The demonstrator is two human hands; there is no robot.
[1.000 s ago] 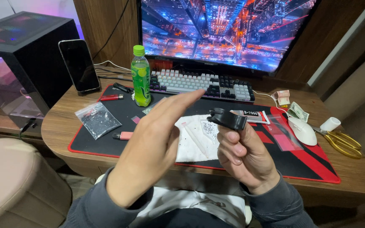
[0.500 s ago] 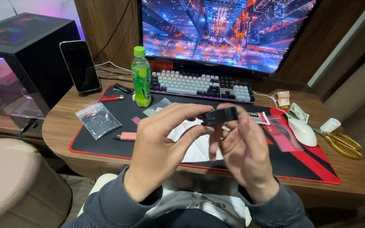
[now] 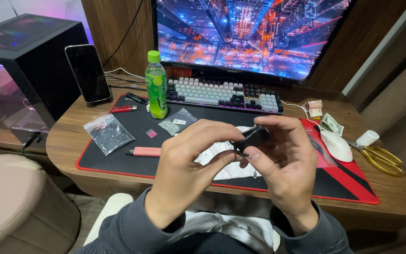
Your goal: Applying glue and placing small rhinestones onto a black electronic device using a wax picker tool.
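Head view
Left hand (image 3: 184,171): fingers curled, thumb and fingertips pinching the near end of the small black part (image 3: 251,138).
Right hand (image 3: 285,162): closed around the same black part, thumb beneath, fingers over its far side.
Black part: held up between both hands, above the white cloth (image 3: 217,162) on the black-and-red desk mat (image 3: 132,129).
Nearby: green bottle (image 3: 156,85), keyboard (image 3: 222,95), white mouse (image 3: 337,146), gold scissors (image 3: 382,158) on the desk (image 3: 66,138).

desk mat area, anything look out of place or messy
Nothing spilled or broken. Slightly odd: folded banknotes lie loose beside the white mouse, and yellow-handled scissors sit near the desk's right edge. Both hands hold a small black object.
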